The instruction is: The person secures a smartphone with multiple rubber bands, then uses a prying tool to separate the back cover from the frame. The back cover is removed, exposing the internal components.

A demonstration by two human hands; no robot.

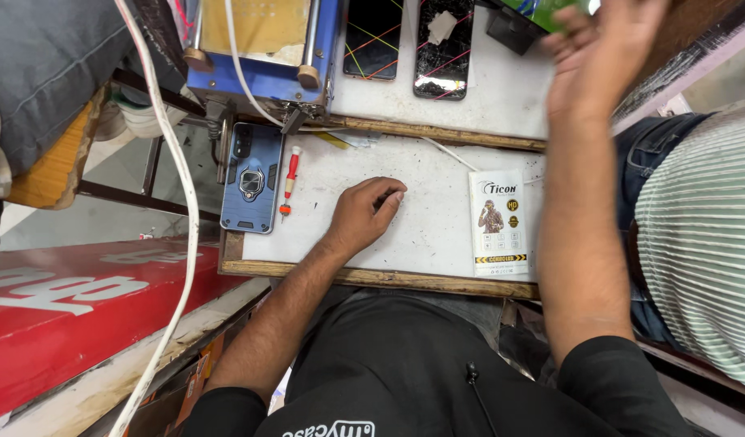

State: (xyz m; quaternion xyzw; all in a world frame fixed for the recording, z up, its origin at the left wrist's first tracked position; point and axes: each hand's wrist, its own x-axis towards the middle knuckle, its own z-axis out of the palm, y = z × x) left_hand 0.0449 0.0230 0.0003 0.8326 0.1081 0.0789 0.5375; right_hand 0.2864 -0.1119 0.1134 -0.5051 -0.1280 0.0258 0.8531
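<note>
My left hand [364, 212] rests on the white worktop [429, 218] with its fingers curled under, knuckles down; whether it holds something small is hidden. My right hand [603, 61] is raised at the far right of the bench, fingers apart, reaching toward a green packet [542, 11] and a dark box [510, 31] at the top edge. A white flat packet [500, 222] with a printed figure lies between my arms. A blue phone case with a ring [251, 178] and a red-handled screwdriver [290, 182] lie left of my left hand.
Two phones with cracked dark screens [441, 48] lie on the upper shelf beside a blue machine [263, 48]. A white cable [178, 202] hangs down the left. A red signboard [73, 307] sits lower left. Another person in a striped shirt [704, 243] sits at the right.
</note>
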